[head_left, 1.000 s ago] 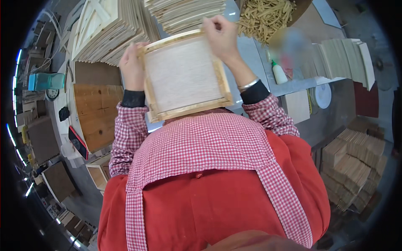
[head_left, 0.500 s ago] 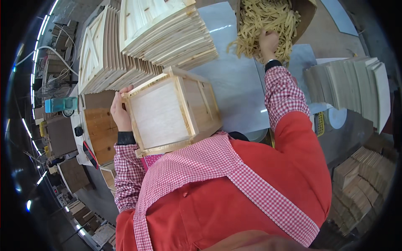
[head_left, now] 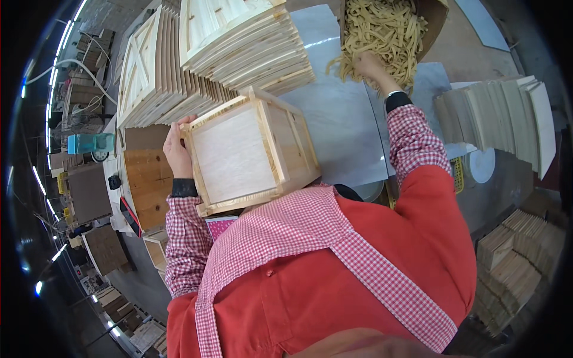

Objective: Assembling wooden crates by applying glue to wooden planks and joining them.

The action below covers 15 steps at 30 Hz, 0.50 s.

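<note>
My left hand (head_left: 176, 150) grips the left upright of a pale wooden box (head_left: 286, 143), its fingers curled over the frame near the upper left corner. The box leans against my apron, and a whitish flat panel (head_left: 234, 154) fills its framed face. At the far side, my right hand (head_left: 371, 67) reaches into a heap of yellowish, flat, band-like strips (head_left: 382, 24). Its fingertips are lost among the strips, so I cannot see what they hold. The heap sits in a brown open container (head_left: 434, 28), and several strips spill over its near edge.
Stacked wooden frame panels (head_left: 245, 48) stand beyond the box, with more X-braced panels (head_left: 143, 71) left of them. Grey sheeting (head_left: 334, 119) covers the table. A pile of pale boards (head_left: 495, 116) stands at right. Further wooden pieces (head_left: 519, 256) are stacked lower right.
My right hand has shifted a little left and nearer within the strips. The box has tilted slightly and moved a little to the right, with my left hand still on it.
</note>
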{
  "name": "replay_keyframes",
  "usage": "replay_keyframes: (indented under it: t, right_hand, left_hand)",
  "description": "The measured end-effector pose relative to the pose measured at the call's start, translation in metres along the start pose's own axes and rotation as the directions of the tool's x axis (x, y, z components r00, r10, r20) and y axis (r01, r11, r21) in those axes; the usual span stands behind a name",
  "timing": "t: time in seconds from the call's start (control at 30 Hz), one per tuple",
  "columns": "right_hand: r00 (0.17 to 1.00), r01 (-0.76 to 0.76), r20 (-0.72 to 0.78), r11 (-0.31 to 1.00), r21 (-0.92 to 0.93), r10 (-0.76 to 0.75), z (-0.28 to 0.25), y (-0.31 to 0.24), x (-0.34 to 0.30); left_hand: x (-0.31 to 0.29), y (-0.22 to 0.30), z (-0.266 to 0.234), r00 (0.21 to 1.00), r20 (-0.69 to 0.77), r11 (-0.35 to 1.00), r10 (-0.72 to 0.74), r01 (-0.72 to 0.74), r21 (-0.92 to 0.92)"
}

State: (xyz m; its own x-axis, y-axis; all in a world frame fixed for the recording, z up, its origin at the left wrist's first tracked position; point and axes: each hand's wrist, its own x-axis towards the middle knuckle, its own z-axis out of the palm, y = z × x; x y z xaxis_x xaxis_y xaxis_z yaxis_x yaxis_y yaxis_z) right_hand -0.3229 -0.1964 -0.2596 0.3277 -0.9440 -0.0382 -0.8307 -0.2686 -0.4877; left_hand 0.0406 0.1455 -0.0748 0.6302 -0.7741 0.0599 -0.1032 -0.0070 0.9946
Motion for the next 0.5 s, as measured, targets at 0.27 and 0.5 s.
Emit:
replay_keyframes:
  t: [0.27,0.5]
  right_hand:
    - [0.921,0.178,-0.363,0.982,0.066,-0.143,-0.073,-0.051,-0.033]
    - [0.972,0.208,-0.018,0.817,0.538,-0.235,-0.13,-0.103,-0.061]
  left_hand:
    - [0.008,-0.012,-0.008,0.995,0.049,0.993,0.087,-0.09,0.076]
    - [0.009,-0.01,-0.003,0.953,0.027,0.928,0.301,-0.299,0.223]
